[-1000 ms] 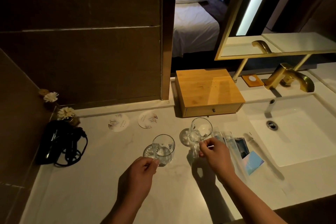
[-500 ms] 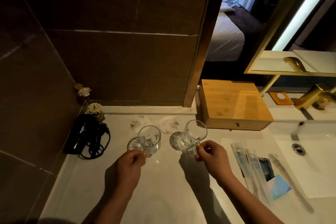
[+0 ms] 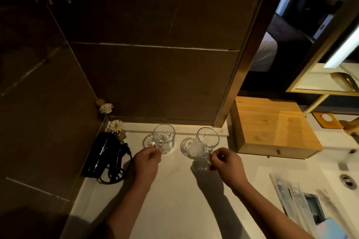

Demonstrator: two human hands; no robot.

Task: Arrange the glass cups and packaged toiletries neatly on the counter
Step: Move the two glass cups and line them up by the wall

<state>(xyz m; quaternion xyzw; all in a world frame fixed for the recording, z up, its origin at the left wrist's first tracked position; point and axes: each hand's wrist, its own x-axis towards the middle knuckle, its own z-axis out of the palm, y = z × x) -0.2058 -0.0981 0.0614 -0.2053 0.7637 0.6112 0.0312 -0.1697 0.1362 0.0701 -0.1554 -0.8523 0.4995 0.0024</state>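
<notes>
1. White marble counter (image 3: 174, 200); sealed clear-and-blue toiletry packets (image 3: 303, 202) lie flat on it, nearer the viewer than the light bamboo drawer box (image 3: 272, 128).
2. Left hand (image 3: 146, 163) pinches the base of the left clear glass cup (image 3: 164, 138); right hand (image 3: 226, 164) pinches the base of the right clear glass cup (image 3: 206, 142), tilted.
3. Both cups well left of the box, each over a round coaster; black hair dryer (image 3: 105, 156) further left.
</notes>
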